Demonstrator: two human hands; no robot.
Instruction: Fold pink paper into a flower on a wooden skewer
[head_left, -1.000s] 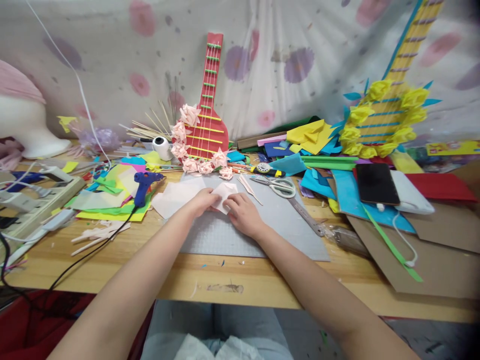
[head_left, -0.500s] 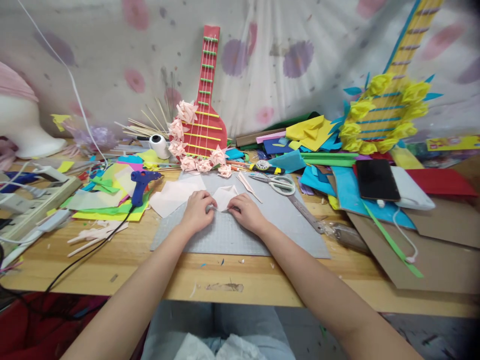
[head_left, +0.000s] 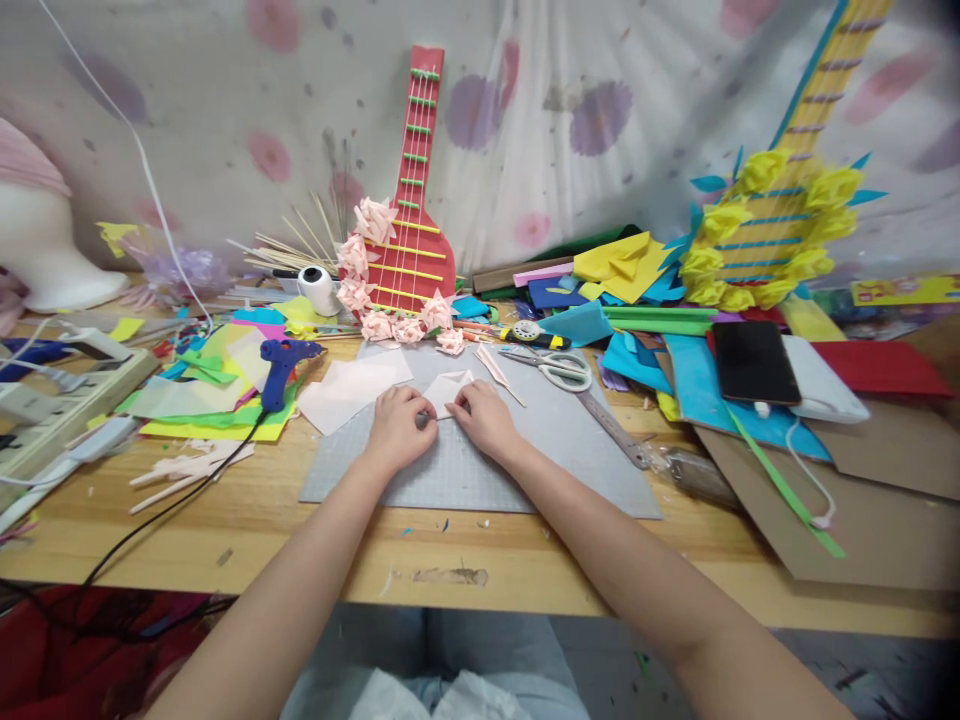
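My left hand [head_left: 397,428] and my right hand [head_left: 485,417] rest on a grey cutting mat [head_left: 540,450]. Both pinch a small folded piece of pale pink paper [head_left: 448,388] between them, fingers curled on its near edge. A larger sheet of the same pink paper [head_left: 349,388] lies just left of my left hand. Beyond the mat stands a red paper guitar [head_left: 412,230] trimmed with pink paper flowers [head_left: 409,328].
Scissors [head_left: 555,368] and a metal ruler [head_left: 616,430] lie right of my hands. A blue glue gun [head_left: 281,365] sits on coloured sheets at left. A phone [head_left: 752,362], brown cardboard [head_left: 862,520] and a yellow-flowered guitar [head_left: 772,240] fill the right side. A power strip [head_left: 52,410] is far left.
Both hands have drawn a little closer together on the pink paper, which now shows smaller and more folded than a second ago. Nothing else on the table moved.
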